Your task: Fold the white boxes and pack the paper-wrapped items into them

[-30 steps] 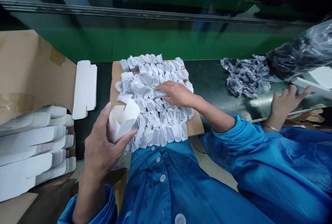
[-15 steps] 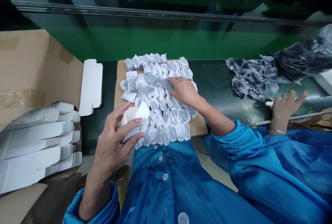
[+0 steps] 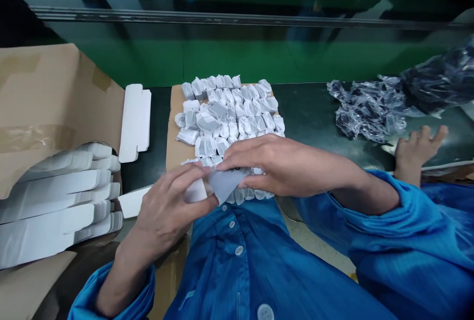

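The cardboard sheet (image 3: 175, 148) is the landmark. Above its near edge, toward the left, the left hand (image 3: 168, 201) is curled around a white folding carton (image 3: 196, 192), whose far end sticks out on the other side of the palm. The right hand (image 3: 277, 164), above the near part of the sheet, pinches a frosted plastic pouch (image 3: 225, 184) between thumb and fingers, right up against the carton's end. Whether the pouch's tip is inside the carton cannot be told, as fingers cover the meeting point.

Rows of wrapped packets (image 3: 255, 107) cover most of the sheet. Left of it lies a flattened carton (image 3: 131, 122), then a cardboard box (image 3: 40, 83) with stacked carton blanks (image 3: 55, 189) spilling from its torn side. Well to the right of the sheet are plastic-bagged black parts (image 3: 370, 107), with a co-worker's hand (image 3: 416, 149) near them.

For a clean fit, the pouch should probably line up with the carton's length, loose film tucked in and the end flaps held clear; a light left grip should keep the carton walls from bowing inward.
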A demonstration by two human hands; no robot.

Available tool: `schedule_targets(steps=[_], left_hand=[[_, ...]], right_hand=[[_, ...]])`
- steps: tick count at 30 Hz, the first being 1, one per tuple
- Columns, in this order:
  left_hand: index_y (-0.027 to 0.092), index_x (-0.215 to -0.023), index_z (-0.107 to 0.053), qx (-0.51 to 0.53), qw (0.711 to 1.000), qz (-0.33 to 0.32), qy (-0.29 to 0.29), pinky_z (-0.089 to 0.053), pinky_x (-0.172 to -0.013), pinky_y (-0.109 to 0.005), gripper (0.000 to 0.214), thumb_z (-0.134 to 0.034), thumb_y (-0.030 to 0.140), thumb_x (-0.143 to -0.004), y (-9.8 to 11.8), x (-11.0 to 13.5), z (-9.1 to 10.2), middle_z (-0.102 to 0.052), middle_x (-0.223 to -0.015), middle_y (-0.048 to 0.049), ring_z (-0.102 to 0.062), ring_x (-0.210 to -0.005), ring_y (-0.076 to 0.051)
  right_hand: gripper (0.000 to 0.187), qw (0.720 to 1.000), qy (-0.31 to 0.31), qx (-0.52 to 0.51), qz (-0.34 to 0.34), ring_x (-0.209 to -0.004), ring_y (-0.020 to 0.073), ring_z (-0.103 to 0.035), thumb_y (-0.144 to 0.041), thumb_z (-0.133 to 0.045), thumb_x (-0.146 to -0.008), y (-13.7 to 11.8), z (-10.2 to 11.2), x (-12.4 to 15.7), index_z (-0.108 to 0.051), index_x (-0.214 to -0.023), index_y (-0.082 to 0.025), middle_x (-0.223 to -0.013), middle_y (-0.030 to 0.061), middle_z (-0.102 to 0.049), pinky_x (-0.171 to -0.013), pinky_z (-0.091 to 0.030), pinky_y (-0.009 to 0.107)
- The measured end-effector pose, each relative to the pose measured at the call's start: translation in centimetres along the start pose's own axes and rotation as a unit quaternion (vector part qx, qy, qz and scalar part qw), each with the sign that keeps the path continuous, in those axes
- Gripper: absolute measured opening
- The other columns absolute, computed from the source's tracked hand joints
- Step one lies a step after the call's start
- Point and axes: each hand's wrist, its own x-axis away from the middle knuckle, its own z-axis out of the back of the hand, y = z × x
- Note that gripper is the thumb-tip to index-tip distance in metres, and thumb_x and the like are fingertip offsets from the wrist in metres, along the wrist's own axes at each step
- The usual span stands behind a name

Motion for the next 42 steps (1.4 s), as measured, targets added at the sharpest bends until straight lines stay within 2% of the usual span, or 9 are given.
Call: schedule_targets(steps=[10, 17, 24, 27, 30, 33, 35, 39, 42], left_hand=[[0.028, -0.112, -0.062, -0.075, 0.997, -0.013, 0.004, -0.058, -0.079, -0.039, 0.026, -0.057, 0.013, -0.091, 0.4, -0.8, 0.0, -0.055, -0.128, -0.0117, -0.060, -0.119, -0.032], [0.029, -0.117, -0.056, -0.095, 0.994, 0.031, 0.041, -0.059, -0.077, -0.033, 0.027, -0.057, 0.018, -0.092, 1.4, -1.7, -0.4, -0.059, -0.121, -0.0086, -0.065, -0.109, -0.026], [0.027, -0.121, -0.052, -0.115, 0.992, 0.037, 0.038, -0.058, -0.082, -0.034, 0.033, -0.057, 0.012, -0.091, 0.8, -0.8, -1.9, -0.057, -0.130, -0.0124, -0.062, -0.119, -0.027], [0.021, -0.122, -0.047, -0.106, 0.988, 0.077, 0.081, -0.059, -0.079, -0.031, 0.037, -0.066, 0.022, -0.090, 0.4, -1.0, -2.4, -0.060, -0.129, -0.0161, -0.065, -0.114, -0.025], [0.018, -0.126, -0.044, -0.056, 0.985, 0.130, 0.096, -0.060, -0.077, -0.028, 0.045, -0.067, 0.032, -0.090, 0.8, -2.1, -3.1, -0.065, -0.122, -0.0146, -0.068, -0.108, -0.022], [0.014, -0.140, -0.037, -0.034, 0.984, 0.123, 0.125, -0.058, -0.090, -0.029, 0.059, -0.066, 0.030, -0.091, 2.3, -4.1, -4.2, -0.065, -0.124, -0.0158, -0.064, -0.118, -0.023], [0.015, -0.148, -0.030, -0.035, 0.980, 0.085, 0.176, -0.056, -0.096, -0.033, 0.065, -0.063, 0.025, -0.092, 3.8, -5.7, -4.8, -0.065, -0.125, -0.0158, -0.063, -0.121, -0.024], [0.022, -0.158, -0.007, 0.001, 0.983, 0.039, 0.180, -0.051, -0.106, -0.039, 0.082, -0.060, 0.027, -0.095, 4.6, -8.9, -3.6, -0.055, -0.143, -0.0153, -0.051, -0.137, -0.025], [0.031, -0.158, 0.002, 0.036, 0.988, 0.114, 0.102, -0.041, -0.116, -0.046, 0.088, -0.055, 0.053, -0.094, 0.6, -10.9, -1.8, -0.034, -0.162, -0.0093, -0.031, -0.150, -0.028]], right_hand=[[0.037, 0.947, 0.146, 0.286, -0.015, -0.089, 0.0255, -0.066, -0.009, -0.033, -0.101, -3.1, -5.5, -0.5, -0.053, -0.129, 0.004, -0.107, 0.0198, -0.070, -0.072, -0.058, 0.040], [0.040, 0.948, 0.204, 0.243, -0.029, -0.104, 0.0247, -0.061, -0.010, -0.036, -0.101, -3.0, -6.0, 0.3, -0.045, -0.140, -0.005, -0.117, 0.0163, -0.067, -0.076, -0.056, 0.037], [0.064, 0.979, 0.123, 0.160, -0.036, -0.117, 0.0245, -0.053, 0.001, -0.037, -0.092, -1.5, -6.6, 0.5, -0.024, -0.154, 0.000, -0.122, 0.0159, -0.065, -0.094, -0.049, 0.042], [0.064, 0.970, 0.153, 0.178, -0.065, -0.134, 0.0315, -0.043, -0.005, -0.042, -0.094, -0.8, -6.5, 1.2, -0.027, -0.156, -0.011, -0.141, 0.0156, -0.056, -0.105, -0.041, 0.053], [0.069, 0.973, 0.200, 0.003, -0.112, -0.144, 0.0321, -0.036, -0.024, -0.060, -0.094, 0.0, -6.7, 2.3, -0.030, -0.156, -0.025, -0.159, 0.0108, -0.037, -0.112, -0.040, 0.052], [0.075, 0.915, 0.229, -0.295, -0.154, -0.134, 0.0274, -0.051, -0.043, -0.065, -0.092, 0.1, -8.0, 2.7, -0.028, -0.156, -0.029, -0.152, 0.0102, -0.046, -0.102, -0.052, 0.043], [0.063, 0.862, 0.260, -0.396, -0.181, -0.118, 0.0262, -0.063, -0.050, -0.063, -0.092, -0.5, -9.0, 2.5, -0.046, -0.146, -0.024, -0.132, 0.0101, -0.063, -0.093, -0.057, 0.040], [0.029, 0.788, 0.450, -0.323, -0.269, -0.095, 0.0243, -0.070, -0.044, -0.070, -0.085, 0.1, -7.0, 3.3, -0.069, -0.101, -0.019, -0.095, 0.0058, -0.074, -0.087, -0.059, 0.038], [0.025, 0.735, 0.585, -0.236, -0.250, -0.097, 0.0222, -0.069, -0.041, -0.068, -0.078, 4.1, -1.6, 6.9, -0.065, -0.094, -0.022, -0.108, 0.0050, -0.072, -0.084, -0.057, 0.036]])
